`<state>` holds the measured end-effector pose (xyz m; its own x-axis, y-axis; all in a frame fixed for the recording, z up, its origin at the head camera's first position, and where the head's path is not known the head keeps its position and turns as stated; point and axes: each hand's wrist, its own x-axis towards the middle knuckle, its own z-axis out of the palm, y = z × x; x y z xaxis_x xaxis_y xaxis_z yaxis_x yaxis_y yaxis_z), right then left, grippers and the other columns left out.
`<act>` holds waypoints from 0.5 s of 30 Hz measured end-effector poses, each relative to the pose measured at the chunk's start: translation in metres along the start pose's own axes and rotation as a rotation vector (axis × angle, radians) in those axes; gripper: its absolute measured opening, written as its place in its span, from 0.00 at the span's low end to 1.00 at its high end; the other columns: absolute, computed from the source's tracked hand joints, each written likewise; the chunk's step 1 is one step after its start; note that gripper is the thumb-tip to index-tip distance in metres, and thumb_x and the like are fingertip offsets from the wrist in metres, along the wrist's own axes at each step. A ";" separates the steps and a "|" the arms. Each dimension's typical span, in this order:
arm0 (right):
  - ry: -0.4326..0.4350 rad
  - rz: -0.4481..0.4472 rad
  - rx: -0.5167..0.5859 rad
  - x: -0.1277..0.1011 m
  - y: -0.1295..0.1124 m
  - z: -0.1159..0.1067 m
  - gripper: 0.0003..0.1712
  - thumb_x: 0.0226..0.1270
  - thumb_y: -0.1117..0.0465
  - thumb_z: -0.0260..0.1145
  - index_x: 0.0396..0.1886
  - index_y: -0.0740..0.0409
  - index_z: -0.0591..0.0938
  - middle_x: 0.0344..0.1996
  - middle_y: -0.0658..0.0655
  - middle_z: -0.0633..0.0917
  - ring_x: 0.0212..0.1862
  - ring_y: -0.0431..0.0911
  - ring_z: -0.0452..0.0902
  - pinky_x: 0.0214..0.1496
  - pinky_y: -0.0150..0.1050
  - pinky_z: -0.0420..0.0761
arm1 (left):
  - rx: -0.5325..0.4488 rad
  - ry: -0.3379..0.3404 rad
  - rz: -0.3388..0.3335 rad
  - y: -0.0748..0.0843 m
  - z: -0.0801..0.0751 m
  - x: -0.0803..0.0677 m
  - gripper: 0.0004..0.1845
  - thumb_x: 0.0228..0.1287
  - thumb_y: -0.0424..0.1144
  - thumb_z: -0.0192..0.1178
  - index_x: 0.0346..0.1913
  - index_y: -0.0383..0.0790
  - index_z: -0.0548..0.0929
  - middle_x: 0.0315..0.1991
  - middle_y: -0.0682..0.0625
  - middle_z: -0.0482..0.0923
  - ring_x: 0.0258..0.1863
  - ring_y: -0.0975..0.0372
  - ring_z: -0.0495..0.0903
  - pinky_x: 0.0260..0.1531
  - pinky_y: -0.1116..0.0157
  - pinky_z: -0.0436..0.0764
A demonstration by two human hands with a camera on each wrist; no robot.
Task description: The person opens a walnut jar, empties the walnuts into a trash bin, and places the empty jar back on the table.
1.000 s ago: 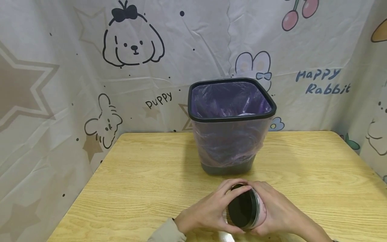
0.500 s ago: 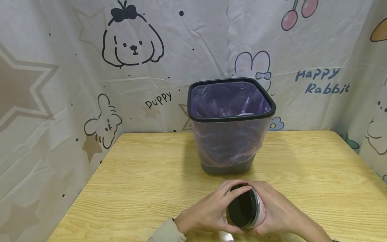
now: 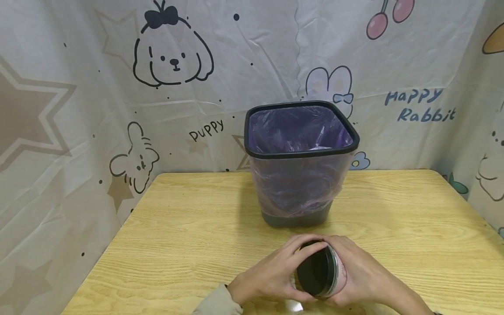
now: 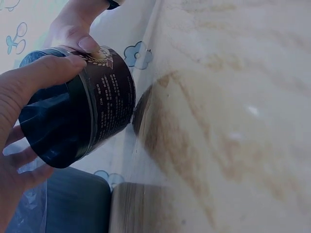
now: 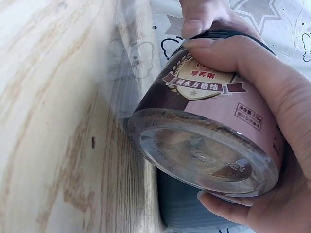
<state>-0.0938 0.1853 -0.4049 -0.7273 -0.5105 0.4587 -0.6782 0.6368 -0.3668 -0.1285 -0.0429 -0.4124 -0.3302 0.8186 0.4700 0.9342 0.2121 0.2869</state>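
Note:
A round jar [image 3: 330,273] with a black lid [image 3: 315,273] and a pink label lies tilted on its side just above the wooden table [image 3: 177,227], near the front edge. My left hand [image 3: 271,275] grips the lid [image 4: 53,126], fingers curled round its rim. My right hand [image 3: 362,275] wraps round the jar's body [image 5: 214,121], whose clear base [image 5: 199,155] shows brown contents. The lid sits on the jar.
A black square bin [image 3: 301,162] lined with a purple bag stands at the table's back middle, just behind my hands. A cartoon-printed cloth [image 3: 118,87] hangs behind and at both sides. Bare tabletop lies left and right of the bin.

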 end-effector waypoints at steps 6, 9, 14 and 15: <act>0.007 -0.014 -0.012 0.000 0.000 0.000 0.62 0.19 0.38 0.85 0.63 0.49 0.71 0.52 0.38 0.76 0.49 0.38 0.73 0.44 0.39 0.81 | 0.004 0.004 -0.002 0.000 0.001 0.000 0.58 0.42 0.52 0.77 0.74 0.43 0.54 0.71 0.46 0.55 0.70 0.61 0.56 0.67 0.68 0.60; 0.009 -0.016 -0.009 0.000 0.000 0.001 0.62 0.18 0.39 0.85 0.63 0.49 0.72 0.51 0.38 0.76 0.48 0.38 0.73 0.43 0.38 0.81 | 0.011 0.002 0.003 0.000 0.001 0.000 0.58 0.42 0.52 0.77 0.74 0.43 0.55 0.71 0.46 0.55 0.70 0.60 0.56 0.67 0.68 0.60; 0.008 -0.010 -0.004 0.000 0.000 0.001 0.62 0.17 0.39 0.85 0.62 0.48 0.72 0.52 0.38 0.76 0.49 0.38 0.73 0.44 0.39 0.81 | -0.004 -0.002 -0.017 0.000 0.001 0.000 0.57 0.42 0.51 0.77 0.74 0.45 0.54 0.71 0.47 0.55 0.69 0.61 0.57 0.66 0.69 0.61; 0.005 -0.008 -0.004 0.000 0.000 0.000 0.62 0.17 0.39 0.85 0.62 0.49 0.72 0.52 0.38 0.76 0.49 0.38 0.73 0.44 0.39 0.81 | 0.003 0.000 -0.013 0.000 0.001 -0.001 0.58 0.42 0.51 0.77 0.74 0.44 0.54 0.71 0.47 0.55 0.69 0.61 0.57 0.67 0.69 0.61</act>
<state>-0.0942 0.1851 -0.4052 -0.7211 -0.5127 0.4660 -0.6839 0.6346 -0.3601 -0.1281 -0.0429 -0.4131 -0.3428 0.8155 0.4664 0.9301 0.2249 0.2903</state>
